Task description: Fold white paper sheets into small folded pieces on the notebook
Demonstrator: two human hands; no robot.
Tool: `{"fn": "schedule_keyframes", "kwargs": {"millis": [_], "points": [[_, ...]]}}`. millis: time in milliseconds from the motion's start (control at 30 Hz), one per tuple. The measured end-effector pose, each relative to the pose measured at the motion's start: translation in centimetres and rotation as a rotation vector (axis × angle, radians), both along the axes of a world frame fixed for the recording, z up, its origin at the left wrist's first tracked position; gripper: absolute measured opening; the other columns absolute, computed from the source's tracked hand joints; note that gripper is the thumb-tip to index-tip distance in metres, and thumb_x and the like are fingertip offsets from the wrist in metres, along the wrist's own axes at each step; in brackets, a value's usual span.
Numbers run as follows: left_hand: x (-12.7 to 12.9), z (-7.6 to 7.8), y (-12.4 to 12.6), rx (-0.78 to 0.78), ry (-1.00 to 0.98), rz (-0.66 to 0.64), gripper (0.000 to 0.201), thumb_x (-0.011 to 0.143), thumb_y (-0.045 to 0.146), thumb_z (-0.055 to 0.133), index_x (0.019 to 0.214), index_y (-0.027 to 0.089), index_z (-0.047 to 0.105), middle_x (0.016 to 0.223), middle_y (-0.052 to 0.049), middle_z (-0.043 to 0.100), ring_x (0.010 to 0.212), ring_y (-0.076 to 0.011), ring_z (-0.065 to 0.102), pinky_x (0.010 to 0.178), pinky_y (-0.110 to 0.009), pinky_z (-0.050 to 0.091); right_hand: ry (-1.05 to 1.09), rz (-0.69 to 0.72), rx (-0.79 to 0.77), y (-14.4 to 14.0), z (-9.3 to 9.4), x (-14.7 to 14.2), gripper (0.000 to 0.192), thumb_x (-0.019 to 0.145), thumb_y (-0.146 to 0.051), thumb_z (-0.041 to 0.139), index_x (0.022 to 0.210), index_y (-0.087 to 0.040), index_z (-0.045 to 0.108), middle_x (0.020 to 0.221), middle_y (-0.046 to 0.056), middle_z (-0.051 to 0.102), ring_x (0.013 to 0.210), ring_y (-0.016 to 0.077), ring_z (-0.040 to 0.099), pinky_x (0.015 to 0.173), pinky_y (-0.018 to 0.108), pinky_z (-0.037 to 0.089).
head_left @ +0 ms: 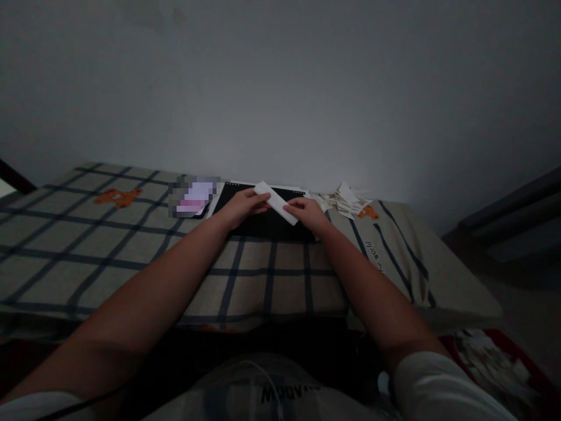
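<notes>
A folded strip of white paper [277,203] slants between my two hands, over a black sheet or board [245,227] with small holes along its far edge. My left hand [242,207] pinches the strip near its upper left end, thumb on top. On the strip's lower right part, my right hand [309,214] closes with thumb and fingertips. To the right of the black sheet lies a loose pile of small white paper pieces [348,200]. White paper shows from under the black sheet's far and left edges.
A checked cloth [131,234] with orange bear prints covers the table. A phone-like thing with a lit, blurred screen [196,196] lies left of the black sheet. A wall [280,88] rises behind. Low at the right stands a red container [504,345] holding pale pieces.
</notes>
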State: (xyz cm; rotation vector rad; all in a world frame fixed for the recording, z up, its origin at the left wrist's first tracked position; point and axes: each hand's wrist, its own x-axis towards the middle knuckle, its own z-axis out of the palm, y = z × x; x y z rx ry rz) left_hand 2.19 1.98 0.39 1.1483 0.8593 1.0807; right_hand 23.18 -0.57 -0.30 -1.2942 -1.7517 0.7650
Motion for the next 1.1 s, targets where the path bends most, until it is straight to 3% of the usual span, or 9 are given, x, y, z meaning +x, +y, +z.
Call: {"fn": "schedule_keyframes", "kwargs": {"millis": [233, 367, 467, 633, 733, 867, 1100], "points": [[0.1, 0.2, -0.1, -0.116, -0.124, -0.011, 0.011, 0.079, 0.018, 0.071, 0.090, 0.015, 0.067, 0.089, -0.004, 0.070, 0.077, -0.0086, 0.066, 0.072, -0.017, 0.053, 0.188, -0.029, -0.077, 0.0, -0.6, -0.8, 0.031, 0.071, -0.045, 0.069, 0.085, -0.017, 0.071, 0.079, 0.001, 0.069, 0.073, 0.0153, 0.059, 0.067, 0.027, 0.044], [0.2, -0.1, -0.3, -0.121, 0.000, -0.100, 0.014, 0.082, 0.024, 0.070, 0.092, 0.014, 0.068, 0.091, -0.006, 0.071, 0.080, -0.0100, 0.066, 0.081, -0.023, 0.054, 0.209, 0.024, -0.107, -0.2, -0.4, -1.0, 0.029, 0.071, -0.044, 0.069, 0.084, -0.018, 0.069, 0.078, 0.000, 0.068, 0.072, 0.0142, 0.058, 0.066, 0.026, 0.043], [0.3, -0.3, -0.4, -0.060, 0.050, -0.081, 0.016, 0.083, 0.026, 0.069, 0.092, 0.014, 0.067, 0.093, -0.007, 0.071, 0.082, -0.0114, 0.066, 0.088, -0.029, 0.053, 0.213, 0.097, -0.156, -0.5, -0.3, -1.2, 0.029, 0.070, -0.043, 0.071, 0.084, -0.018, 0.068, 0.077, 0.001, 0.068, 0.069, 0.0133, 0.058, 0.063, 0.025, 0.043], [0.1, -0.3, -0.3, -0.074, 0.139, -0.140, 0.016, 0.077, 0.026, 0.073, 0.086, 0.013, 0.069, 0.087, -0.007, 0.071, 0.079, -0.0126, 0.066, 0.086, -0.031, 0.053, 0.143, 0.239, -0.226, -0.4, -0.1, -1.0, 0.030, 0.074, -0.046, 0.068, 0.080, -0.017, 0.066, 0.068, 0.000, 0.065, 0.059, 0.0113, 0.056, 0.054, 0.023, 0.039], [-0.1, -0.2, -0.5, -0.079, 0.191, -0.242, 0.014, 0.076, 0.026, 0.073, 0.083, 0.015, 0.070, 0.088, -0.006, 0.072, 0.080, -0.0133, 0.066, 0.085, -0.031, 0.053, 0.196, 0.216, -0.237, -0.2, 0.0, -0.8, 0.031, 0.081, -0.047, 0.060, 0.073, -0.017, 0.062, 0.067, 0.001, 0.065, 0.058, 0.0108, 0.058, 0.053, 0.023, 0.040], [0.0, -0.2, -1.0, -0.071, 0.269, -0.338, 0.015, 0.071, 0.027, 0.076, 0.077, 0.015, 0.070, 0.081, -0.005, 0.071, 0.075, -0.0126, 0.065, 0.080, -0.029, 0.053, 0.304, 0.142, -0.206, 0.0, 0.1, -0.8, 0.024, 0.080, -0.041, 0.063, 0.076, -0.017, 0.061, 0.068, 0.000, 0.064, 0.057, 0.0095, 0.058, 0.053, 0.022, 0.040], [0.3, -0.4, -1.2, -0.033, 0.328, -0.302, 0.016, 0.068, 0.026, 0.078, 0.074, 0.016, 0.068, 0.073, -0.001, 0.068, 0.070, -0.0122, 0.064, 0.074, -0.027, 0.054, 0.357, 0.141, -0.239, 0.0, -0.1, -0.8, 0.028, 0.078, -0.045, 0.065, 0.073, -0.017, 0.063, 0.068, 0.001, 0.066, 0.058, 0.0095, 0.058, 0.055, 0.022, 0.041]]}}
